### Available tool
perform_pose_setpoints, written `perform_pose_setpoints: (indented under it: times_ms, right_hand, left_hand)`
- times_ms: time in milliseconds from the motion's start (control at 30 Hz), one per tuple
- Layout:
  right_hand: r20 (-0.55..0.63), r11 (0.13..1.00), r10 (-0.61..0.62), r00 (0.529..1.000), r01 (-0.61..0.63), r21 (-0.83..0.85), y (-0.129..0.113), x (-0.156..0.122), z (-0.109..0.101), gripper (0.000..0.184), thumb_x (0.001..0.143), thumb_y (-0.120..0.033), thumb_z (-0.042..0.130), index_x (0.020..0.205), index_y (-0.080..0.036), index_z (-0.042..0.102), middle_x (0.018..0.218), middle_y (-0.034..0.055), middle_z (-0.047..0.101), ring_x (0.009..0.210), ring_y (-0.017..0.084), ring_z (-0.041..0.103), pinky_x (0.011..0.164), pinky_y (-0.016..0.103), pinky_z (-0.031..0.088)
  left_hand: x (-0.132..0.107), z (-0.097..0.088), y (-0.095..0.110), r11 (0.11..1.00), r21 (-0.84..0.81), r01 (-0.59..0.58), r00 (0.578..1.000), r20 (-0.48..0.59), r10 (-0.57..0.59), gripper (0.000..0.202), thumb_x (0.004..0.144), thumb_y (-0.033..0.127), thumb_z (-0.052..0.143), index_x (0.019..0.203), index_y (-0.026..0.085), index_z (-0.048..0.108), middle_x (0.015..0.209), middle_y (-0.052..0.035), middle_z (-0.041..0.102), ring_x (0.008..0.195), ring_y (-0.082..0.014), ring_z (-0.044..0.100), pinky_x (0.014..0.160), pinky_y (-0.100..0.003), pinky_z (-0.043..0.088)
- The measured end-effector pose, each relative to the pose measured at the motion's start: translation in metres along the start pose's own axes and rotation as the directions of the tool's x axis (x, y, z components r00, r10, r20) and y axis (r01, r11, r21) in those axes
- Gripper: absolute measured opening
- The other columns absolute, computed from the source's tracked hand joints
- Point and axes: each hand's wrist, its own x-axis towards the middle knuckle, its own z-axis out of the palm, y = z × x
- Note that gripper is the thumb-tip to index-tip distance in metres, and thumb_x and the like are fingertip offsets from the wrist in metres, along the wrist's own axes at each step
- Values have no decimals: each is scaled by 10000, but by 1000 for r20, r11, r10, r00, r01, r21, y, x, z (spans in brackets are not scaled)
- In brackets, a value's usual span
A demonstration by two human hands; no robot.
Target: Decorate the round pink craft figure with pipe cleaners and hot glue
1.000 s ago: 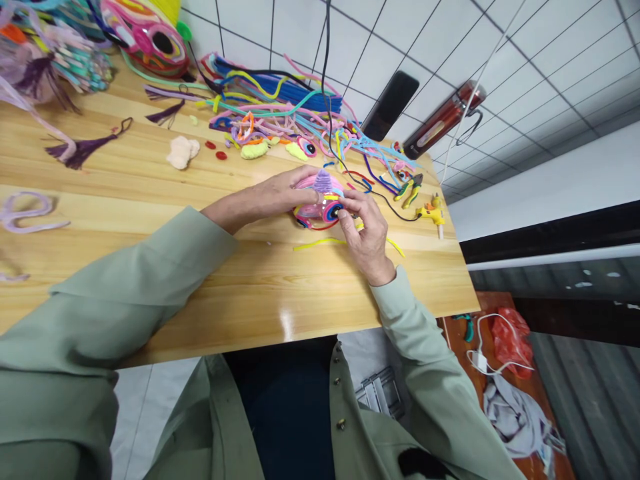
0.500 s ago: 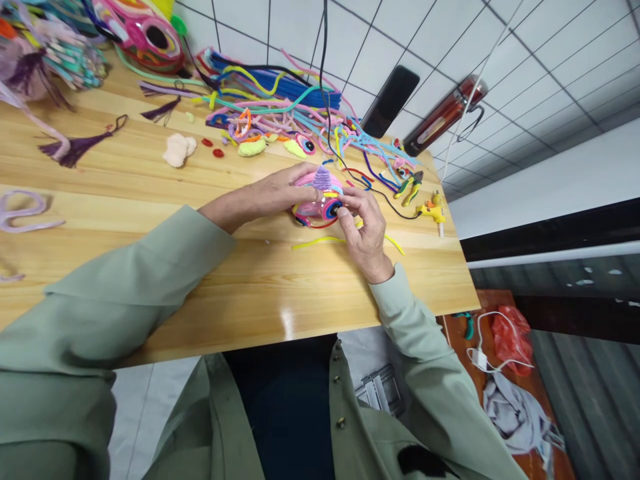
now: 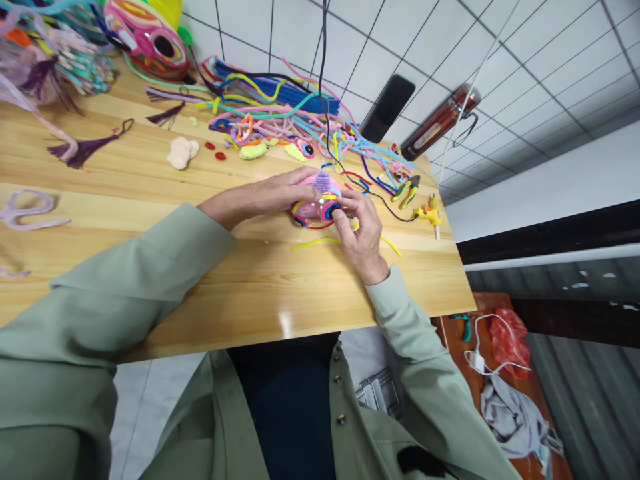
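The right hand (image 3: 361,233) has edged its thumb further over the blue-ringed eye (image 3: 329,211).

Legible text, brands, numbers, signs: none. Only candidate: pale elongated marking (image 3: 429,137) along the side of the red flask (image 3: 442,121) by the tiled wall (image 3: 535,80); too small to resolve, content not readable

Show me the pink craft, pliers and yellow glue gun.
Pink craft (image 3: 314,210): head view, on its shiny pink surface.
Pliers (image 3: 411,195): head view, on one handle.
Yellow glue gun (image 3: 428,213): head view, on its body.
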Motion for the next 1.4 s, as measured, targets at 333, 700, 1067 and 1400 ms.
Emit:
perform_pose_setpoints:
  times_ms: [333, 700, 1067, 1400]
  right_hand:
    - [-22, 999, 23, 999, -22, 35, 0, 0, 2, 296, 1240, -546, 683, 1333, -301, 820, 1401, 135, 886, 1317, 309, 852, 1081, 532, 766]
    - [-30, 996, 71, 997, -69, 57, 0, -1, 5, 393, 1202, -659, 705, 1330, -295, 779, 1400, 136, 863, 1308, 306, 847, 1050, 513, 774]
    - [-58, 954, 290, 955, -284, 98, -3, 7, 4, 500, 1140, -789, 744, 1106, -292, 704, 1254, 89, 883, 1100, 243, 858, 922, 415, 770]
    - [-71, 873, 477, 876, -463, 155, 1, 16, -1, 573, 1097, -816, 750, 924, -281, 638, 935, 4, 822, 870, 194, 779, 863, 366, 683]
  left_hand:
    - [0, 3, 4, 999, 29, -18, 1000, -11, 18, 588, 900, 537, 811, 1404, 236, 781, 1451, -81, 845, 1428, -363, 742, 1224, -405, 614]
    - [1, 4, 3, 998, 58, 0, 999, -49, 3, 602, 879, 516, 810, 1416, 246, 776, 1483, -121, 836, 1357, -360, 760, 1073, -398, 648]
    - [-7, 2, 1, 992, -128, 4, 992, 125, 12, 982, 969, 1027, 734, 1708, 385, 658, 1770, -133, 703, 1688, -452, 651, 1294, -563, 650]
    - [-6, 10, -14, 990, -125, -64, 997, 22, 67, 1179, 767, 541, 1122, 1801, 303, 609, 1788, -153, 659, 1813, -553, 488, 1405, -651, 552]
